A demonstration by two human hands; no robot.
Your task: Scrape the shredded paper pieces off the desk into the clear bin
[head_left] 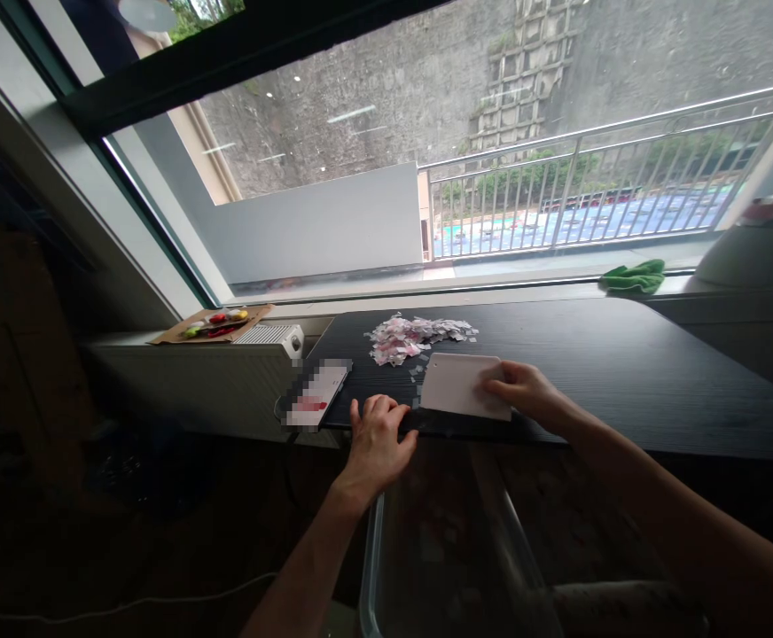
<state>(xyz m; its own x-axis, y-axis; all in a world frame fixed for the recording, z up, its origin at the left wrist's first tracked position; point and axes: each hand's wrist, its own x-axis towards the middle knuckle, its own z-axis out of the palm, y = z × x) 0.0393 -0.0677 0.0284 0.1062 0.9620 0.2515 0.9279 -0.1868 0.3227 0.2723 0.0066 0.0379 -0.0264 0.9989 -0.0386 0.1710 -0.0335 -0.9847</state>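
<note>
So there's a fair bit around the dark worktop. A flat device, mostly blurred out, sits at the near left corner, just beside the left hand, so that side's tight. Past the left edge there's a radiator with a brown board on top, red, yellow and green bits on it. A green cloth lies on the windowsill beyond the far edge, and a clear plastic bin is below the near edge.

The heap of paper scraps is left of centre, towards the far edge, with a few strays trailing down towards the near edge. The white card is just nearer than the heap, close to the near edge, and the right hand has its right end pinched. The left hand's fingers are loosely bent at the near edge, thumb apart from them. Most of the open room is right of the card, out to the rounded far right corner.
</note>
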